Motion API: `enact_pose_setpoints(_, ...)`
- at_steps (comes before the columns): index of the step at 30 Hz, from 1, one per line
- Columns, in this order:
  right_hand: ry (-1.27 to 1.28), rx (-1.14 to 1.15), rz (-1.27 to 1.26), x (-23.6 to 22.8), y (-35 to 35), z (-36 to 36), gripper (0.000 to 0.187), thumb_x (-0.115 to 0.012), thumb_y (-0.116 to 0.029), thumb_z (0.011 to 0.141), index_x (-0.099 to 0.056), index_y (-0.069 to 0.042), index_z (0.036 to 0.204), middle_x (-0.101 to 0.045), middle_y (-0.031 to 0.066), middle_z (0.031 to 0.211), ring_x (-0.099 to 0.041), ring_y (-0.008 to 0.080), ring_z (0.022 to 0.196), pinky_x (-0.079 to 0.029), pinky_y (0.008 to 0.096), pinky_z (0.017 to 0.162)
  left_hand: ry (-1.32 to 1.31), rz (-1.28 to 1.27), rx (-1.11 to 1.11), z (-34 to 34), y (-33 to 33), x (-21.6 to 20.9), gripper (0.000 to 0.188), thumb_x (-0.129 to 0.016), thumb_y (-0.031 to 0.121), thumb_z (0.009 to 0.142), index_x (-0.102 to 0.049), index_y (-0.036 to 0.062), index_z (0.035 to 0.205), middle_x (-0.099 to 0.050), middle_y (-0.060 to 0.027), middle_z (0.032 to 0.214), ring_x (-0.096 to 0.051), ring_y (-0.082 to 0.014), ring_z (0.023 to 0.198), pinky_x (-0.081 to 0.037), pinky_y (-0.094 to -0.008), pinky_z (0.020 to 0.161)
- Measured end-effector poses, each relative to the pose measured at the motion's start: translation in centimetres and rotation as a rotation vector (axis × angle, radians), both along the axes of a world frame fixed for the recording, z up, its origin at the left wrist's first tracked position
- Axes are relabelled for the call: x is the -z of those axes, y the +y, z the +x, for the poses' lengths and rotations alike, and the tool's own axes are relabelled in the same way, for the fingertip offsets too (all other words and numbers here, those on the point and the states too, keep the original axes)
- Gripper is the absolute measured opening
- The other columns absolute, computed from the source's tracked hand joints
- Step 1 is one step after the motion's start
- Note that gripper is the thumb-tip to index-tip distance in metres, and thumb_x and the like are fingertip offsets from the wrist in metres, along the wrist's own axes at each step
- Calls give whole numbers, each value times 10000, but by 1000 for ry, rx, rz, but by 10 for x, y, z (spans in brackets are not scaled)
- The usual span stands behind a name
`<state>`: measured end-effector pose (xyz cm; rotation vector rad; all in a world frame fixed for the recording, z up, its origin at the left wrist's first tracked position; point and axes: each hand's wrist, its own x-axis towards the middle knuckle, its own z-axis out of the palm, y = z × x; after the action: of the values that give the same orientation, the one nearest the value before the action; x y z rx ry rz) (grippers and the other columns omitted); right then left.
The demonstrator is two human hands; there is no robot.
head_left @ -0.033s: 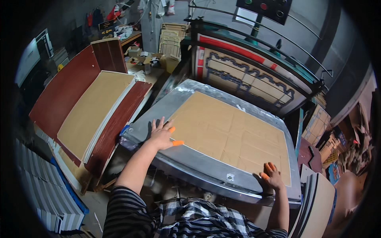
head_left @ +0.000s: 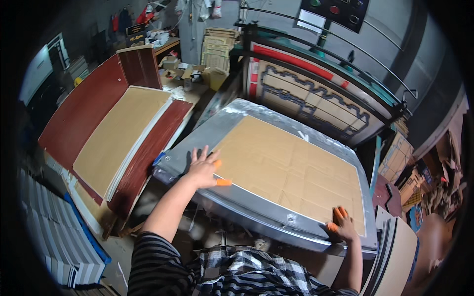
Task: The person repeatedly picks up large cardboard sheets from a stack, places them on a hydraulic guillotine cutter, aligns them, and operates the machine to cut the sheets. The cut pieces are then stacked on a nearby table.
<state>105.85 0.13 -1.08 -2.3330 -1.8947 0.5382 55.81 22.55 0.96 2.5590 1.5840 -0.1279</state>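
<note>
Head view shows left hand and right hand, orange-tipped fingers apart, at the edge of one rectangular tan cardboard sheet.

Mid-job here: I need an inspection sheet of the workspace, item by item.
Surface: gray metal plate, scuffed along its far edge.
Job's things: brown cardboard sheet, faintly creased, flat on the plate; die board upright behind.
Clutter: cardboard scraps at right; cartons at rear left.
Hands: left hand spread at the sheet's near-left corner; right hand toward its near-right corner.
Cables: too unclear to tell.
Surroundings: brown sheets in a red-brown holder at left; control panel at top.
</note>
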Motion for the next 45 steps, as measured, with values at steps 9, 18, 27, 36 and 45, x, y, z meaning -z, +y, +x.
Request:
enact_pose_setpoints(9, -413, -140, 478, -46, -95, -62, 328, -513, -6, 864, -605, -42, 1177, -613, 210, 1130, -601, 371, 1041, -489, 413, 892, -387, 339, 349, -96, -15, -19, 431, -656, 68, 725, -631, 156, 1147, -599, -52, 1257, -537, -287, 1199, -421, -406, 1000)
enact_pose_setpoints(18, -257, -99, 529, -124, 5, -149, 373, -535, 142, 748, -631, 3, 1080, -653, 216, 1065, -624, 381, 1015, -493, 397, 881, -346, 472, 268, -188, 87, -184, 275, -618, 113, 764, -721, 222, 994, -695, -53, 954, -649, -273, 872, -513, -396, 757)
enact_pose_setpoints(27, -37, -691, 833, -223, 250, -466, 387, -587, 25, 784, -634, -77, 1155, -650, 169, 1101, -642, 346, 968, -518, 370, 849, 31, 1033, -414, -515, -178, -270, 474, -519, -79, 745, -631, 98, 1170, -613, -154, 1224, -552, -330, 1182, -424, -395, 1017)
enact_pose_setpoints(36, -352, -885, 878, -67, 436, -652, 387, -450, -165, 909, -520, -181, 1290, -544, 94, 1297, -476, 262, 1242, -338, 431, 1057, -43, 808, -742, -529, -231, 10, 360, -598, 62, 767, -628, 88, 1125, -603, -132, 1170, -558, -328, 1106, -413, -429, 1000)
enact_pose_setpoints(45, -69, -1339, 492, -28, 261, -628, 379, -642, -259, 822, -610, -120, 1173, -616, 118, 1160, -594, 297, 1049, -422, 415, 973, 1, 722, -830, -482, -101, 161, 324, -509, 74, 831, -657, 77, 1119, -597, -76, 1265, -497, -356, 1226, -342, -496, 1058)
